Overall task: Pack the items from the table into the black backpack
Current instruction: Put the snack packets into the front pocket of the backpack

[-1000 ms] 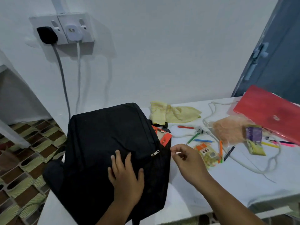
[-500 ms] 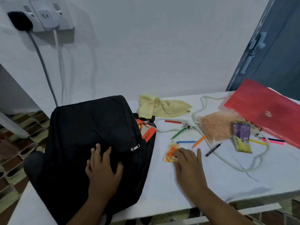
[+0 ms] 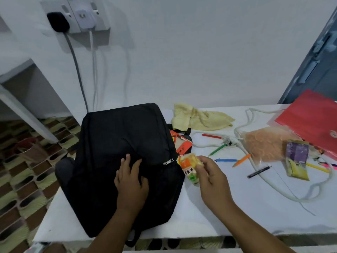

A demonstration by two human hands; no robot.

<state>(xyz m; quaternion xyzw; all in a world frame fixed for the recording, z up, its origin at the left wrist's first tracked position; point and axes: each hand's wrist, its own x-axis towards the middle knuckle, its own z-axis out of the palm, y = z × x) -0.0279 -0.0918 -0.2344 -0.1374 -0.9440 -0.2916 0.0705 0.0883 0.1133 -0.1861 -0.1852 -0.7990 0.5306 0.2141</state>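
My left hand (image 3: 130, 181) lies flat on the backpack (image 3: 120, 161), fingers (image 3: 127, 161) straight and a little spread, pressing the black fabric down. The backpack lies on its back at the left end of the desk (image 3: 237, 207), zip pull (image 3: 168, 161) showing near its right edge. An orange card (image 3: 180, 144) pokes out along the bag's right side.

My right hand (image 3: 212, 181) holds a small packet (image 3: 189, 166), orange and yellow with dark print on a white label, pinched between thumb and fingertips. The packet is up off the desk, just beside the bag's right edge, close to the zip pull.

Rest of the load sits on the desk to the right:
- yellow cloth (image 3: 200, 117) at the back, near the wall
- white cord (image 3: 255, 161) looping across the middle
- red pencil (image 3: 211, 136), green pencil (image 3: 218, 149), blue pencil (image 3: 226, 160), orange pencil (image 3: 241, 160) scattered near the cord
- black pen (image 3: 259, 172) further forward
- bag of rubber bands (image 3: 266, 143), with a purple and yellow packet (image 3: 297, 159) just right of it
- red folder (image 3: 313, 121) at the far right, tilted

Two plugs sit in the wall socket (image 3: 76, 17) above the bag.
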